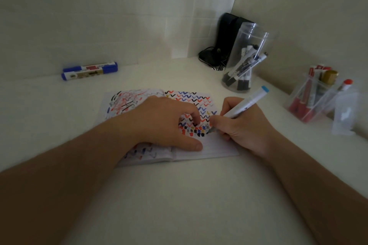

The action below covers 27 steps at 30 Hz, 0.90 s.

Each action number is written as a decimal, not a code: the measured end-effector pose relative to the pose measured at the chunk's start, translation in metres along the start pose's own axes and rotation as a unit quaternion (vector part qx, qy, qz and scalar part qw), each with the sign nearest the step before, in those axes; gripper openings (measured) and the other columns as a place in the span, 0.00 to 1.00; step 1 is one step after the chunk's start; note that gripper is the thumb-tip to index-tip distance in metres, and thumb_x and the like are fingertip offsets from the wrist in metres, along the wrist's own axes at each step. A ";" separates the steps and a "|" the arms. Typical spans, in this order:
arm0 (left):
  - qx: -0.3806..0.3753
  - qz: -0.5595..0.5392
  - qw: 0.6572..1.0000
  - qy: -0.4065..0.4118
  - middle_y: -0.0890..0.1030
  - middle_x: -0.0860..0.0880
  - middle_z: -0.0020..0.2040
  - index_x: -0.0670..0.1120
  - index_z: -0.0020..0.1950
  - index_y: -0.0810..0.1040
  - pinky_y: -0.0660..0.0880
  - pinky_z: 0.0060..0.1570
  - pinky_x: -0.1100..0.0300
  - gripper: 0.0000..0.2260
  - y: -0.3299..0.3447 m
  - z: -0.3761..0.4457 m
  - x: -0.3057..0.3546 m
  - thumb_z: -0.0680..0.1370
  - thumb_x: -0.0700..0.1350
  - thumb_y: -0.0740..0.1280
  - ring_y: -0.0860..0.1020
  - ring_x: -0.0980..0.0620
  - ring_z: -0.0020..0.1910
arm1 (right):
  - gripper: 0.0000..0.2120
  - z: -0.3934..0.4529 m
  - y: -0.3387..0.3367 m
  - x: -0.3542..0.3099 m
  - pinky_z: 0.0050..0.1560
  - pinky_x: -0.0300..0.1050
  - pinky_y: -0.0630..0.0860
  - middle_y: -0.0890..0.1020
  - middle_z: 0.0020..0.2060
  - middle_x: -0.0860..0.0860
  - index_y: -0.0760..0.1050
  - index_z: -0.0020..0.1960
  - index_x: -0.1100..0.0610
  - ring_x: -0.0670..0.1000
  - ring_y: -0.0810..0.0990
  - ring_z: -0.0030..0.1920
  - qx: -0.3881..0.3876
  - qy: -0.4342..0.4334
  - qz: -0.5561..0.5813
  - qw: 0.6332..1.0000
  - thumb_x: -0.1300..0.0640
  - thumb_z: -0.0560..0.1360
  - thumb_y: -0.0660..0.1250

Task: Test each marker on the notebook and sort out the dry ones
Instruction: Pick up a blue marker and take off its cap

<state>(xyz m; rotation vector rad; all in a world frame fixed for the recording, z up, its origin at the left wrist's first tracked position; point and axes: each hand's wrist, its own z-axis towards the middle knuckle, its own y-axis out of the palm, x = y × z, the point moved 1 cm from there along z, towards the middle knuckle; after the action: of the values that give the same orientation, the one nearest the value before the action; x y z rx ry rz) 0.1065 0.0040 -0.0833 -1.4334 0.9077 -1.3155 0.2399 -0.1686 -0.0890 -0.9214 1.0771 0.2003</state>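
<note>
An open notebook [211, 148] lies on the white desk, its pages covered in red, blue and black test marks. My left hand [163, 123] rests on the notebook with fingers curled loosely, thumb pressing the lower page. My right hand [245, 127] grips a white marker with a light blue end [247, 103], its tip touching the right page beside a row of small coloured marks. Two blue markers [89, 70] lie against the back wall at the left.
A clear round jar [246, 55] with several black-capped markers stands at the back right, in front of a black box and cable [225, 40]. A clear holder [312, 97] with red and gold markers and a small clear piece [344, 113] sit by the right wall.
</note>
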 end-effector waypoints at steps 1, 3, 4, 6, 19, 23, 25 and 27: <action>-0.001 0.000 1.000 0.001 0.71 0.70 0.41 0.68 0.62 0.74 0.67 0.51 0.59 0.29 0.000 0.000 0.000 0.64 0.77 0.69 0.73 0.61 0.48 | 0.17 0.001 -0.001 0.000 0.34 0.51 0.75 0.79 0.31 0.63 0.70 0.35 0.62 0.53 0.78 0.29 0.003 -0.003 -0.003 1.000 0.59 0.72 0.77; 0.001 0.001 1.000 0.001 0.71 0.69 0.41 0.69 0.62 0.73 0.68 0.51 0.58 0.30 0.000 0.000 -0.001 0.64 0.78 0.69 0.74 0.60 0.48 | 0.17 0.001 -0.002 0.001 0.34 0.51 0.75 0.79 0.31 0.63 0.70 0.35 0.63 0.53 0.77 0.30 0.008 -0.002 0.003 1.000 0.59 0.72 0.77; 0.002 0.000 1.000 0.001 0.71 0.69 0.41 0.69 0.62 0.73 0.68 0.51 0.58 0.29 0.000 0.000 -0.001 0.64 0.78 0.69 0.74 0.60 0.48 | 0.17 0.000 -0.002 0.002 0.33 0.50 0.75 0.79 0.29 0.61 0.70 0.35 0.62 0.52 0.77 0.29 0.007 0.001 0.008 1.000 0.59 0.72 0.77; 0.003 -0.004 1.000 -0.001 0.71 0.68 0.40 0.69 0.61 0.74 0.67 0.50 0.58 0.29 0.000 -0.001 -0.001 0.64 0.77 0.69 0.73 0.60 0.47 | 0.17 -0.001 -0.001 0.002 0.31 0.48 0.75 0.79 0.27 0.57 0.71 0.33 0.57 0.51 0.78 0.28 0.000 0.005 0.010 1.000 0.59 0.72 0.78; -0.007 -0.004 1.000 -0.007 0.71 0.68 0.41 0.69 0.62 0.74 0.68 0.53 0.58 0.29 0.000 -0.001 0.001 0.64 0.77 0.69 0.73 0.60 0.49 | 0.19 0.000 -0.001 0.003 0.34 0.51 0.75 0.78 0.32 0.65 0.68 0.35 0.63 0.54 0.77 0.30 0.000 -0.004 0.015 1.000 0.59 0.72 0.77; -0.006 -0.005 1.000 -0.010 0.71 0.67 0.43 0.68 0.63 0.73 0.67 0.53 0.58 0.30 -0.001 -0.002 0.001 0.65 0.77 0.70 0.73 0.59 0.50 | 0.19 0.001 -0.002 0.004 0.34 0.51 0.75 0.79 0.32 0.65 0.69 0.37 0.65 0.54 0.78 0.30 0.001 -0.006 0.015 1.000 0.58 0.73 0.78; -0.014 0.000 1.000 -0.012 0.71 0.66 0.45 0.68 0.66 0.71 0.66 0.53 0.58 0.31 -0.001 -0.003 0.003 0.66 0.76 0.70 0.72 0.58 0.50 | 0.19 0.002 -0.001 0.004 0.34 0.51 0.74 0.78 0.30 0.64 0.69 0.34 0.61 0.54 0.77 0.29 -0.012 0.002 0.027 1.000 0.59 0.72 0.78; -0.010 -0.012 1.000 -0.027 0.73 0.63 0.48 0.65 0.68 0.66 0.69 0.52 0.56 0.32 0.000 -0.004 0.003 0.69 0.72 0.71 0.73 0.57 0.50 | 0.18 0.003 -0.003 0.004 0.31 0.45 0.72 0.77 0.28 0.58 0.71 0.34 0.61 0.50 0.74 0.28 -0.012 0.002 0.083 0.996 0.59 0.72 0.79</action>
<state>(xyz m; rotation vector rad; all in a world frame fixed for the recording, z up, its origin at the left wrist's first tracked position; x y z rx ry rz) 0.1033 0.0005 -0.0827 -1.4925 0.8742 -1.2829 0.2460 -0.1697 -0.0901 -0.8540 1.1583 0.3496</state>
